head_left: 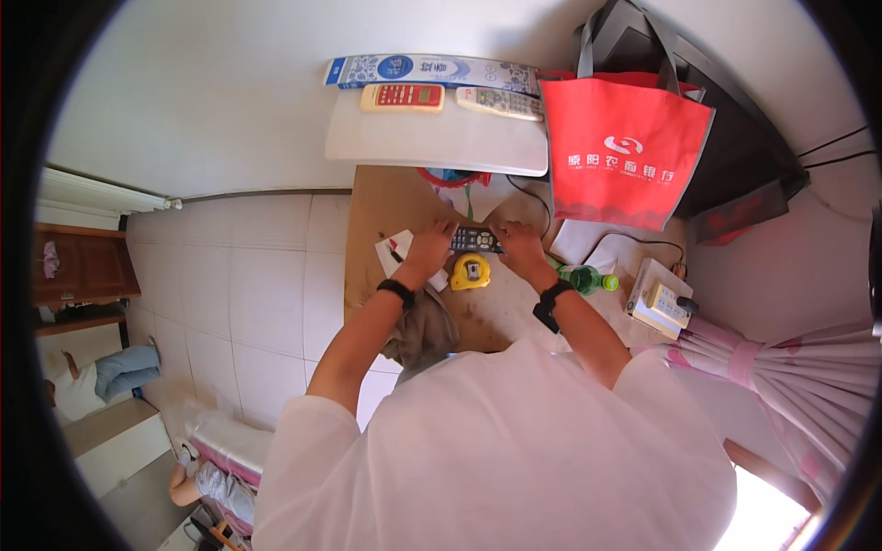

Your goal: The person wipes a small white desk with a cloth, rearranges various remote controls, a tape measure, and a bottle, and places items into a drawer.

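A black remote control [477, 240] with light buttons lies crosswise over the brown table [374, 204], held at both ends. My left hand [432, 248] grips its left end, fingers curled over it. At the other end my right hand [520, 246] has its fingers closed round the remote. Just below sits a yellow tape measure [470, 272]. White paper [393, 248] with a dark mark lies beside my left hand, and a grey-brown cloth [424, 329] is bunched under my left wrist. A green bottle [588, 278] lies by my right wrist.
On a white shelf [432, 142] at the back rest a red-and-white remote [402, 97], a grey-white remote [501, 103] and a long blue-white box [432, 70]. A red bag [625, 147] stands right of it, before a black screen [735, 138]. A white box [654, 298] lies at right.
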The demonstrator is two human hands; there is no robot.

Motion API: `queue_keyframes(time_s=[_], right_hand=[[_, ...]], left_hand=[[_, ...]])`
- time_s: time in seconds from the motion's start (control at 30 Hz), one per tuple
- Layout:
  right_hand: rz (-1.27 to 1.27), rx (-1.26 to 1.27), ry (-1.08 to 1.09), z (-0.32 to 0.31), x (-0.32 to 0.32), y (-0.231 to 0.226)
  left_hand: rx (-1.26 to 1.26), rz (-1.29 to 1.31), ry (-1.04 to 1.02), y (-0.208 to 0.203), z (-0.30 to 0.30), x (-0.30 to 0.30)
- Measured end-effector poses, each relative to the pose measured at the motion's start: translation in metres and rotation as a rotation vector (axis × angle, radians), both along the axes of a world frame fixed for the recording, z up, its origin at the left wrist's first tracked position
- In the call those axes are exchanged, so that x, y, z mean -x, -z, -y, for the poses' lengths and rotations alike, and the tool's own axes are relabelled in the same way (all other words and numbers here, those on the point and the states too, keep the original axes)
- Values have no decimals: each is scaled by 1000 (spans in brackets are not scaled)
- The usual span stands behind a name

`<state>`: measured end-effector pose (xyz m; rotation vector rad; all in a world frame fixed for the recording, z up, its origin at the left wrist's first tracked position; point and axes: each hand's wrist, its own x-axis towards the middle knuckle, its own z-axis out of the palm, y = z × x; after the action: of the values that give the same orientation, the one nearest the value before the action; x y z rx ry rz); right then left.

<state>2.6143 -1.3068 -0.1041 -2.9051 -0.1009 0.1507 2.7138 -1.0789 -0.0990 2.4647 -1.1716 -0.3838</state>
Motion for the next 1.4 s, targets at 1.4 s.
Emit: queue_keyframes(time_s=[1.4], right_hand=[[-1, -247, -56, -58, 29, -24]], left_hand=[[306, -46, -15, -17, -17, 53]])
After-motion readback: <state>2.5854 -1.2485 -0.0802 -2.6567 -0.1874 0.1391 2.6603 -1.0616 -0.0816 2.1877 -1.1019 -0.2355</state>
